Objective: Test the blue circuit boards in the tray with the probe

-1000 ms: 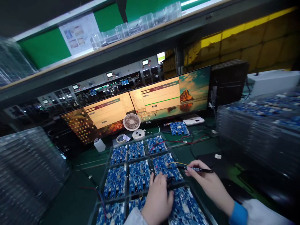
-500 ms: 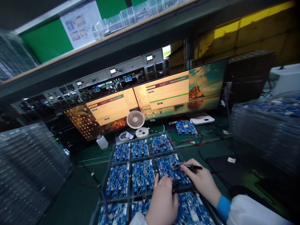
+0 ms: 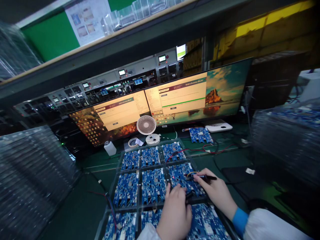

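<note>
A clear tray holds a grid of several blue circuit boards. My left hand rests on the tray's right column, fingers curled around a small black connector at a board's edge. My right hand pinches a thin black pen-like probe with its tip over the middle-right board, where yellow wires meet it. A small red light glows on that board.
Two monitors with dialog windows stand behind the tray. A small white fan, tape roll and white bottle sit before them. A loose blue board lies at the back right. Stacks of clear trays flank both sides.
The view has shifted slightly. My right hand drew the probe leftward over the middle-right board. My left hand stayed at the connector.
</note>
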{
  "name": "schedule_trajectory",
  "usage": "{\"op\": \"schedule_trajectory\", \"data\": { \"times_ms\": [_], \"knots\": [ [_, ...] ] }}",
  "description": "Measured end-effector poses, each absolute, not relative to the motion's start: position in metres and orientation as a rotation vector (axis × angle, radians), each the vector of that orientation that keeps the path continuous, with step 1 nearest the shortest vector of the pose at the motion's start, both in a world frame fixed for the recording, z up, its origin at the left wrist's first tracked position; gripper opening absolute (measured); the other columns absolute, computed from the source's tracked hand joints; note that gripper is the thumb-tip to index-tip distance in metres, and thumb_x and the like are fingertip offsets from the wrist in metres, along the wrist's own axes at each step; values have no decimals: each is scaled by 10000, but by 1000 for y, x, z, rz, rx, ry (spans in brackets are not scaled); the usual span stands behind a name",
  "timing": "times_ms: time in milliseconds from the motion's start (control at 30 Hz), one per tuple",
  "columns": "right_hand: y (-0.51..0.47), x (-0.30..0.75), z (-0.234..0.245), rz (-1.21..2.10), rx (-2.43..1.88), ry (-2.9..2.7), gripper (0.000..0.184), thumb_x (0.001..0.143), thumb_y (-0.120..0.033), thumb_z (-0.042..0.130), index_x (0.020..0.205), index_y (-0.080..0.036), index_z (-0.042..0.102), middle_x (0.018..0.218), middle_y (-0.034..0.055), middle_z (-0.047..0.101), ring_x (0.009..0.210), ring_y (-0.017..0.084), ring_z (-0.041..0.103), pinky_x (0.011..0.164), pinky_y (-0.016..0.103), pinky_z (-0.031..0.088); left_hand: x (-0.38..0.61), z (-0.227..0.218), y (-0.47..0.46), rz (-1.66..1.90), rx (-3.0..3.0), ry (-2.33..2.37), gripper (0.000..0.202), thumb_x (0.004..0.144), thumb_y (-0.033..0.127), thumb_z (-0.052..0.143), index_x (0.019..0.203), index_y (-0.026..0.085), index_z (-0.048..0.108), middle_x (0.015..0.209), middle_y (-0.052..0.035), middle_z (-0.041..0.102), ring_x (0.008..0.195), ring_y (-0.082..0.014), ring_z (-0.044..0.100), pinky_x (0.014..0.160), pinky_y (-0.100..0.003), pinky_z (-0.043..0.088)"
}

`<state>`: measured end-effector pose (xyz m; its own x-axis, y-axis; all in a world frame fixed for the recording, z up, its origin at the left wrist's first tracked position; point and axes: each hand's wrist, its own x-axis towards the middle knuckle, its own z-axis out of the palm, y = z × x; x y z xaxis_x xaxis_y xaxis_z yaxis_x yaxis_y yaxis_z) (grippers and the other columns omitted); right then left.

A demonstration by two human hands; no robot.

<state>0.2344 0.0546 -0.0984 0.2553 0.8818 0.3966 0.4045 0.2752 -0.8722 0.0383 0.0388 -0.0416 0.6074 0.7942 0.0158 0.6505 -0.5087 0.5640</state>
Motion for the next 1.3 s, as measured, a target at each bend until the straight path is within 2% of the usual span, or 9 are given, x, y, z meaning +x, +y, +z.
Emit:
{"op": "schedule_trajectory", "data": {
  "times_ms": [233, 367, 500, 700, 867, 1133, 1200, 1267, 1300],
  "knots": [
    [54, 236, -100, 470, -1298, -1354, 497, 896, -641, 521, 792, -158, 573, 762, 17, 502, 637, 195, 515, 515, 226, 393, 38, -39, 39, 373, 2305, 1145, 463, 846, 186, 393, 1296, 131, 488, 1326, -117, 558, 1354, -233, 386, 1225, -499, 106],
    [54, 236, -100, 482, -1273, -1345, 491, 892, -635, 541, 783, -157, 567, 748, 22, 500, 633, 198, 523, 502, 226, 402, 39, -36, 38, 388, 2278, 1165, 428, 890, 278, 411, 1279, 133, 512, 1310, -121, 573, 1341, -240, 404, 1223, -502, 112],
    [52, 238, -99, 516, -1252, -1277, 499, 899, -642, 550, 820, -149, 557, 789, 48, 520, 688, 221, 556, 563, 241, 479, 39, -31, 37, 409, 2267, 1181, 434, 952, 322, 303, 1272, 132, 525, 1307, -119, 583, 1319, -226, 433, 1222, -490, 138],
    [30, 242, -74, 575, -1211, -1184, 600, 877, -727, 638, 816, -140, 531, 732, 70, 502, 627, 222, 538, 519, 229, 467, 40, -34, 40, 474, 2226, 1253, 488, 978, 364, 234, 1267, 91, 516, 1298, -155, 582, 1266, -244, 487, 1200, -472, 216],
    [6, 233, -46, 718, -1098, -1206, 702, 917, -815, 655, 851, -129, 524, 749, 71, 499, 630, 216, 533, 534, 223, 483, 40, -42, 44, 527, 2232, 1246, 422, 981, 340, 253, 1182, 135, 562, 1201, -132, 633, 1182, -233, 544, 1179, -454, 248],
    [6, 224, -45, 850, -955, -1271, 675, 938, -770, 685, 838, -129, 499, 704, 51, 476, 599, 197, 518, 511, 189, 452, 41, -43, 41, 568, 2378, 1186, 290, 955, 233, 320, 1097, 171, 566, 1137, -92, 631, 1136, -218, 535, 1172, -499, 206],
    [3, 222, -41, 902, -908, -1323, 636, 952, -725, 699, 845, -128, 506, 715, 47, 475, 603, 195, 519, 511, 188, 455, 38, -39, 38, 538, 2469, 1126, 247, 936, 215, 336, 960, 157, 574, 1016, -96, 639, 1024, -222, 555, 1092, -478, 331],
    [-6, 220, -34, 947, -851, -1383, 595, 980, -677, 700, 850, -125, 519, 749, 49, 480, 623, 192, 522, 537, 195, 470, 34, -35, 33, 469, 2541, 1021, 234, 923, 237, 343, 843, 158, 549, 891, -98, 631, 877, -218, 560, 911, -405, 462],
    [-12, 220, -30, 963, -821, -1412, 580, 995, -659, 697, 849, -124, 524, 769, 50, 481, 634, 189, 522, 554, 199, 475, 32, -33, 30, 432, 2569, 954, 238, 920, 259, 346, 822, 160, 539, 863, -102, 628, 833, -219, 557, 827, -374, 482]
  ]
}}
